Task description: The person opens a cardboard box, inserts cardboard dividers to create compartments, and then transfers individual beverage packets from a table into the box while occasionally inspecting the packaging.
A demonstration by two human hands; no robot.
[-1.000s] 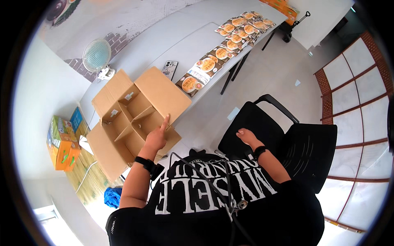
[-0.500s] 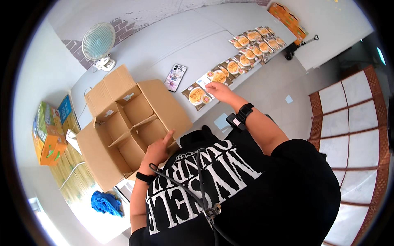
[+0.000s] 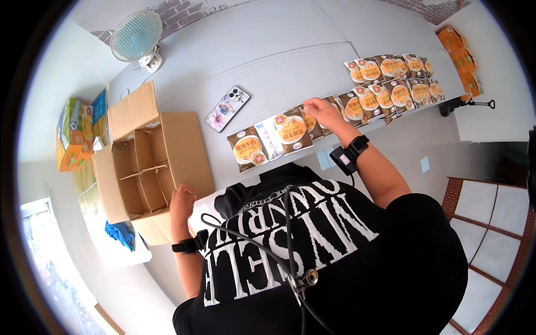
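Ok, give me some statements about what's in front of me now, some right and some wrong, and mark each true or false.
1. The left hand is near the cardboard box. True.
2. The phone lies on the table. True.
3. The right hand is over the phone. False: it is over the row of printed packets.
4. The cardboard box has dividers inside. True.
5. The fan stands inside the box. False: it is outside, beyond the box.
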